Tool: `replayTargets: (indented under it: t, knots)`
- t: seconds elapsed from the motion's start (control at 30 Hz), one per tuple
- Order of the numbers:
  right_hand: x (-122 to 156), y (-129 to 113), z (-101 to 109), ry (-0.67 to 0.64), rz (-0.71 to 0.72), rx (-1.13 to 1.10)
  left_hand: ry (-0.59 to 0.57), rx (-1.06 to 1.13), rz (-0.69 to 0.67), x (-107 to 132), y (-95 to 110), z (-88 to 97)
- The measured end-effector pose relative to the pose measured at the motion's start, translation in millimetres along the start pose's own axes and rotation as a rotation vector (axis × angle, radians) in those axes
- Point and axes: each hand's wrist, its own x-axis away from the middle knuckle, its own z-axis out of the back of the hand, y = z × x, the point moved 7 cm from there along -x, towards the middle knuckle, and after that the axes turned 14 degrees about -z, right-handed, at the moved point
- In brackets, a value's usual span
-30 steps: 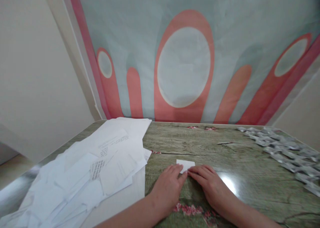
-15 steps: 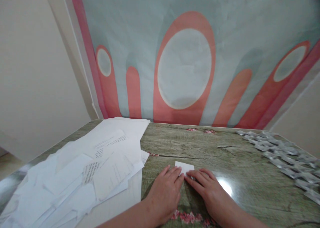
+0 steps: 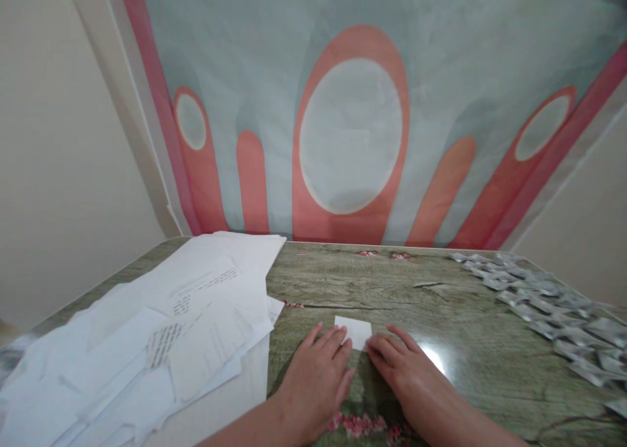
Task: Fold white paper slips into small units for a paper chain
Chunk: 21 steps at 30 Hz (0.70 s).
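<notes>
A small white piece of paper (image 3: 357, 333) lies flat on the wood-patterned table between my hands. My left hand (image 3: 316, 372) rests palm down at its left edge, fingers stretched out, fingertips touching the paper. On the other side, my right hand (image 3: 404, 362) has its fingertips at the paper's lower right corner, with the fingers bent together there. Whether they pinch that corner or only press on it, I cannot tell. Part of the paper's left edge is hidden under my left fingers.
To the left spreads a large heap of white paper sheets (image 3: 206, 342), some printed. Rows of folded greyish-white pieces (image 3: 539, 297) lie along the right side of the table (image 3: 333, 277). Behind the table's far edge rises a wall covering (image 3: 350, 231) with coral shapes.
My hands have moved slightly apart, uncovering more of the small paper. My right thumb and fingers have shifted to its right corner. The whole view has turned a little to the right.
</notes>
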Motion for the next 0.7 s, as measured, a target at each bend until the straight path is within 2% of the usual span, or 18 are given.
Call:
replayTargets:
  t: [0.17, 0.3, 0.43, 0.57, 0.7]
  knots:
    - [0.6, 1.3, 2.8, -0.003, -0.033, 0.003, 0.005, 0.019, 0.013, -0.5, -0.7, 1.7]
    - [-2.6, 2.3, 4.8, -0.019, -0.056, -0.08, -0.016, 0.036, 0.021, -0.6, -0.9, 1.8]
    - [-3.3, 4.6, 7.5, 0.037, -0.024, -0.174, -0.023, 0.05, 0.021, 0.3, -1.6, 0.5]
    - [-2.0, 3.6, 6.0, 0.054, 0.008, -0.134, -0.02, 0.052, 0.011, 0.3, -0.9, 1.6]
    - [-2.8, 0.7, 1.8, -0.008, 0.008, -0.098, -0.008, 0.054, 0.011, -0.8, 0.0, 4.5]
